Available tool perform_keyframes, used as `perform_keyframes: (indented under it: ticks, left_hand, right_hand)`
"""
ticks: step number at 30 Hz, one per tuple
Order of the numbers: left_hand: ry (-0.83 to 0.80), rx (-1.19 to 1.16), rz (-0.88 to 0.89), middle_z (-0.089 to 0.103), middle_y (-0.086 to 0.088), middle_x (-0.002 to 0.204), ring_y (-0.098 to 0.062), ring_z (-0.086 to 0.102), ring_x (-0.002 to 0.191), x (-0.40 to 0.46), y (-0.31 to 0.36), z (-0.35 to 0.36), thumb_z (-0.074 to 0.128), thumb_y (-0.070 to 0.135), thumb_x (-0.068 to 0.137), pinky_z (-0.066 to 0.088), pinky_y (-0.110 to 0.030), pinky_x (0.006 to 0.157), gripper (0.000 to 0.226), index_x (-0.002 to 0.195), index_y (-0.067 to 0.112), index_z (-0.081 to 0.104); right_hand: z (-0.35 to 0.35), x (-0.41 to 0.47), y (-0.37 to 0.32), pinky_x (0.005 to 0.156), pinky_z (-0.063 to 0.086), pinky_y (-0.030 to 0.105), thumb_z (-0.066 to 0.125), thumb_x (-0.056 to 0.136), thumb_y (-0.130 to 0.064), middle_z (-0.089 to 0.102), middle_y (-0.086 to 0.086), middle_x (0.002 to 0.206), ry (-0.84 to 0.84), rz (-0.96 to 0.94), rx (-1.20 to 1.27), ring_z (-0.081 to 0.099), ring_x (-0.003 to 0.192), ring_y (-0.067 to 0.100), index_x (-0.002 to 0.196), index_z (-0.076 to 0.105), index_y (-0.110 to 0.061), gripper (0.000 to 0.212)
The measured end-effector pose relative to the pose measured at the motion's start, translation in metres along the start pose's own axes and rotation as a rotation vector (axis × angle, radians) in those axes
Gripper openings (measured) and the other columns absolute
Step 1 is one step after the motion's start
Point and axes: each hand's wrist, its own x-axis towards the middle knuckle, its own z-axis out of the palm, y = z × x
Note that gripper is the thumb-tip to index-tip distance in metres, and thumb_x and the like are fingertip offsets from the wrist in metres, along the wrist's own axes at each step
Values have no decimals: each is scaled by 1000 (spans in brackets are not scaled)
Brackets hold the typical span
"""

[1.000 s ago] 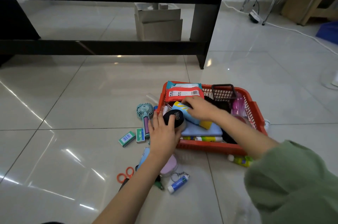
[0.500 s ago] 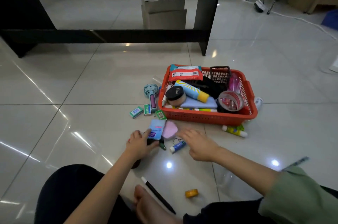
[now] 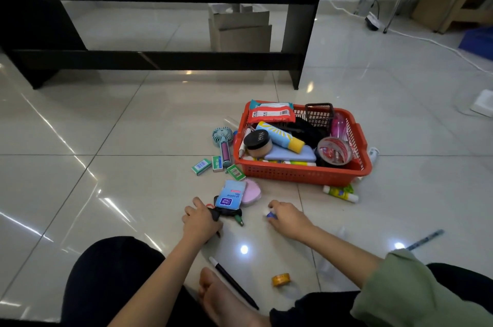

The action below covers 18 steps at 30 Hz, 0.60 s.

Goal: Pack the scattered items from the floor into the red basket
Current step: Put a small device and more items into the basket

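The red basket (image 3: 301, 175) sits on the tiled floor, holding a black compact (image 3: 256, 138), a blue and yellow tube (image 3: 280, 137), a tape roll (image 3: 334, 152) and other items. My left hand (image 3: 201, 221) curls around a black item (image 3: 226, 212) that lies partly under a blue card pack (image 3: 230, 196). My right hand (image 3: 288, 217) is closed on a small blue and white tube (image 3: 270, 215) on the floor. A pink case (image 3: 252, 194) lies between my hands and the basket.
Left of the basket lie a blue hand fan (image 3: 222, 137) and three small green boxes (image 3: 201, 166). A glue stick (image 3: 340, 193) lies at the basket's front right. A black marker (image 3: 232, 281) and yellow tape roll (image 3: 280, 279) lie by my foot. A black furniture frame (image 3: 160, 59) stands behind.
Both hands left the basket and came down to the floor items in front of it. The left hand closed on the black item and the right hand on the small blue tube.
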Motion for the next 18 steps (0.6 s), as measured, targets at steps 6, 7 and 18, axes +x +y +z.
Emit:
perform_keyframes:
  ticks: [6, 7, 18]
  left_hand:
    - [66, -553, 39, 61, -22, 109, -28, 54, 88, -13, 14, -14, 63, 34, 84, 43, -31, 72, 40, 96, 3, 42]
    - [50, -620, 65, 64, -19, 105, -31, 57, 91, -18, 20, -15, 63, 36, 84, 48, -34, 77, 37, 97, 4, 48]
    - [-448, -1116, 228, 71, -8, 64, -16, 69, 49, -54, 61, -38, 47, 23, 93, 53, -22, 42, 24, 81, 10, 63]
  right_hand:
    - [-15, -8, -29, 75, 43, 28, 56, 89, -39, 61, 9, 111, 168, 75, 685, 54, 99, 18, 128, 45, -9, 50]
    - [-17, -10, -40, 69, 43, 26, 56, 89, -41, 59, 7, 112, 110, 98, 876, 53, 95, 15, 128, 43, -12, 50]
    - [-63, -20, -58, 74, 52, 27, 58, 89, -18, 70, 1, 83, 179, 43, 1616, 66, 76, 11, 87, 67, -16, 9]
